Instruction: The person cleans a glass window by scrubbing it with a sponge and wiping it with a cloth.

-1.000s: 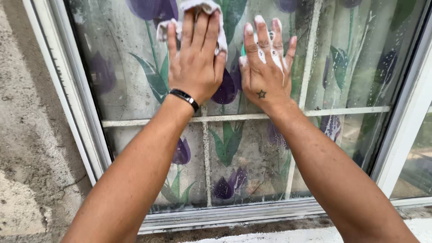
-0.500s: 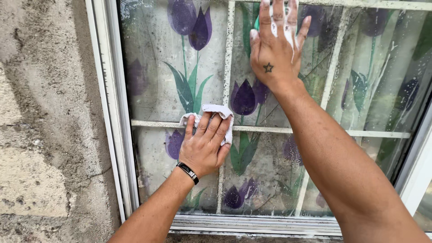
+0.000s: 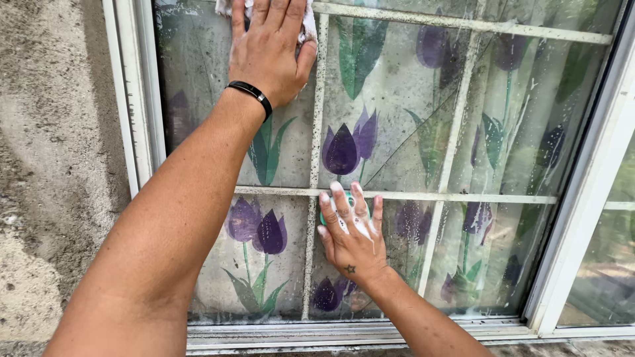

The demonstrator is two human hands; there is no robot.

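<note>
Two hands on one window point(image 3: 397, 99): left hand point(image 3: 268, 53), right hand point(image 3: 350, 235).

Single head-worn view, facing the window point(image 3: 463, 132) straight on, close, slightly downward

No packages, labels, signs or screens show here; only a grimy window pane with a tulip-patterned curtain behind.

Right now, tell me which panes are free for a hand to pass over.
The upper middle pane and the right-hand panes beside the white frame are free. The upper left pane is taken by the left hand pressing a white cloth; the lower middle pane by the soapy right hand.
</note>
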